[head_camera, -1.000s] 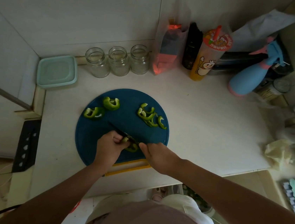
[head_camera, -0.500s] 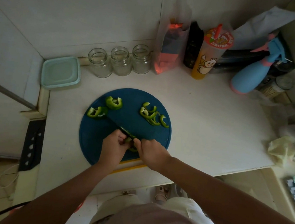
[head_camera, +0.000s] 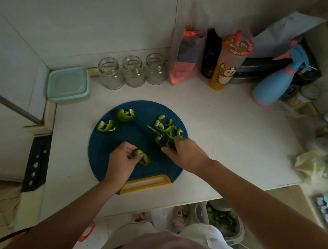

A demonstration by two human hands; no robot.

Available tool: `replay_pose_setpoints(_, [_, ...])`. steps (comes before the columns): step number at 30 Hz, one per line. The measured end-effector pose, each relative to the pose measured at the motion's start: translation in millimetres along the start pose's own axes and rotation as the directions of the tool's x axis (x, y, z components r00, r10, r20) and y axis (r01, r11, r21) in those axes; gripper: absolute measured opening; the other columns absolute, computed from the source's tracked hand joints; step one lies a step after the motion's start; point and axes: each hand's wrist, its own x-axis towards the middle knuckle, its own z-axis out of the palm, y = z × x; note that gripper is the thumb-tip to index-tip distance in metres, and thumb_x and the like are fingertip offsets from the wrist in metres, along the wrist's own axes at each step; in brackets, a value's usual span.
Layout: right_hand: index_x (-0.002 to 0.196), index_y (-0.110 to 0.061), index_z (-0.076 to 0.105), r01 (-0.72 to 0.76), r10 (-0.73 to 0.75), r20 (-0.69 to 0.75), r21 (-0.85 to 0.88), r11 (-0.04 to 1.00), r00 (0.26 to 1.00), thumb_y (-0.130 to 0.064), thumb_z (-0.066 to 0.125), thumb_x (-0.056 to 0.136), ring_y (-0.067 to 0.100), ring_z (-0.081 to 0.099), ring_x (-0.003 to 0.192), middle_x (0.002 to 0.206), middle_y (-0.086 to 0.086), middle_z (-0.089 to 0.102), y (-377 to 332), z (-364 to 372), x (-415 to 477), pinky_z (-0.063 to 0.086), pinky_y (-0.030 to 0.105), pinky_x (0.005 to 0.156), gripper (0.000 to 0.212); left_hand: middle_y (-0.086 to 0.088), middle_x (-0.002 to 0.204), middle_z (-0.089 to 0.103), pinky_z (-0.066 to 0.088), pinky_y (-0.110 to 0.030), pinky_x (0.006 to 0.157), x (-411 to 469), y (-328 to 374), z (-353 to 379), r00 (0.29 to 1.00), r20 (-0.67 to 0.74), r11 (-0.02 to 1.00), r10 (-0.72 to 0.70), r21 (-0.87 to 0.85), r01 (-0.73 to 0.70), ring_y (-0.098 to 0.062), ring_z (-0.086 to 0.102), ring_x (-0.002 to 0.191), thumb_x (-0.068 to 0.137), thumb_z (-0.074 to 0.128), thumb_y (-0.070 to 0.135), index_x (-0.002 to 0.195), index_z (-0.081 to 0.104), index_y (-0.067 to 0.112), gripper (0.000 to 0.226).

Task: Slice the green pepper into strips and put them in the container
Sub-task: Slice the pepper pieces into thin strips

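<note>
A round blue cutting board [head_camera: 102, 152] is laid on a pale counter [head_camera: 229, 132], with its yellow handle [head_camera: 146, 183] turned toward the person. On the near middle of the board, a pepper piece [head_camera: 143, 159] is pinched between the thumb and curled fingers of the left hand [head_camera: 121, 161] and is rested on the board's surface. At the right side of the board, a dark knife [head_camera: 148, 127] is gripped by the right hand [head_camera: 187, 153]. The fingers are wrapped round the knife's handle, and the blade is pointed toward the board's far middle. A heap of cut strips [head_camera: 165, 126] is gathered on the far right of the board, just beside the blade, and a few lie against the right hand. Two larger pepper chunks [head_camera: 125, 115] are left on the far left of the board, the second chunk [head_camera: 107, 126] closer to the left edge. Beyond the board's far left edge, apart from it, a square container [head_camera: 68, 83] is set with its pale green lid on. Three glass jars [head_camera: 132, 73] are lined up beyond the board's far edge.
</note>
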Motion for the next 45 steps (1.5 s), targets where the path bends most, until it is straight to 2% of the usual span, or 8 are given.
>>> replay_pose_setpoints(8, [0.122,-0.017,0.038,0.133,-0.152,-0.163,-0.119,0.984,0.975,-0.027,0.045,0.098,0.025,0.054,0.074,0.108,0.01,0.055,5,-6,-6,0.046,0.033,0.062,0.027,0.011,0.077,0.057,0.044,-0.004,0.062,2,4,-3,1.0,-0.012,1.0,0.003,-0.022,-0.003,0.001,0.056,0.072,0.078,0.073,0.01,0.096,0.059,0.01,0.022])
replay_pose_setpoints(16, [0.138,-0.026,0.04,0.132,-0.149,-0.173,-0.108,0.985,0.974,-0.024,0.043,0.097,0.024,0.058,0.085,0.104,0.007,0.059,19,-1,-16,0.05,0.032,0.071,0.042,-0.001,0.1,0.056,0.045,-0.015,0.07,3,-2,-4,0.999,0.03,0.998,-0.029,0.064,0.027,-0.017,0.06,0.087,0.081,0.07,0.01,0.106,0.057,0.012,0.029])
replay_pose_setpoints(21, [0.133,-0.018,0.041,0.133,-0.174,-0.176,-0.22,0.966,0.969,-0.027,0.042,0.097,0.028,0.06,0.08,0.11,0.007,0.057,20,-2,-22,0.051,0.035,0.068,0.037,-0.009,0.12,0.049,0.04,-0.032,0.095,-3,25,-10,0.924,-0.14,0.914,0.357,0.257,-0.314,-0.021,0.045,0.112,0.079,0.064,0.004,0.12,0.052,0.009,0.043])
replay_pose_setpoints(24, [0.122,-0.013,0.041,0.105,-0.166,-0.202,-0.284,0.953,0.965,-0.027,0.044,0.097,0.028,0.058,0.072,0.106,0.008,0.056,15,-9,-22,0.049,0.035,0.06,0.029,-0.004,0.137,0.046,0.022,-0.04,0.114,1,38,-4,0.796,0.131,0.733,0.591,0.326,-0.598,-0.018,0.034,0.133,0.088,0.048,0.02,0.133,0.047,0.012,0.046])
replay_pose_setpoints(27, [0.12,-0.013,0.038,0.087,-0.165,-0.209,-0.341,0.936,0.964,-0.024,0.044,0.097,0.025,0.057,0.066,0.102,0.007,0.055,13,-16,-24,0.049,0.034,0.057,0.026,0.0,0.152,0.031,0.002,-0.04,0.118,10,37,8,0.705,0.404,0.57,0.583,0.416,-0.709,-0.016,0.014,0.144,0.091,0.033,0.035,0.144,0.033,0.015,0.057])
replay_pose_setpoints(30, [0.119,-0.016,0.036,0.042,-0.123,-0.201,-0.364,0.93,0.972,-0.024,0.044,0.097,0.022,0.054,0.063,0.1,0.005,0.054,20,-24,-29,0.047,0.032,0.054,0.025,-0.002,0.155,0.021,-0.003,-0.034,0.117,25,28,13,0.728,0.443,0.548,0.524,0.479,-0.686,-0.016,0.007,0.145,0.094,0.035,0.039,0.148,0.023,0.014,0.06])
replay_pose_setpoints(39, [0.093,-0.022,0.026,-0.166,0.099,-0.231,-0.293,0.942,0.968,-0.025,0.045,0.094,0.016,0.041,0.052,0.078,-0.001,0.05,61,-35,-57,0.027,0.026,0.044,0.02,-0.004,0.156,0.018,0.01,-0.031,0.116,47,29,11,0.856,0.418,0.806,0.304,0.367,-0.465,-0.018,0.01,0.145,0.097,0.042,0.037,0.15,0.018,0.015,0.062])
replay_pose_setpoints(45, [0.094,-0.017,0.035,-0.145,0.14,-0.201,-0.01,0.989,0.97,-0.041,0.045,0.097,0.015,0.047,0.055,0.065,-0.003,0.049,58,-27,-60,0.038,0.03,0.049,0.026,-0.01,0.124,0.053,0.047,-0.033,0.088,37,11,-10,0.984,0.066,0.944,0.165,0.28,-0.177,-0.024,0.053,0.112,0.088,0.061,0.035,0.128,0.049,0.01,0.049])
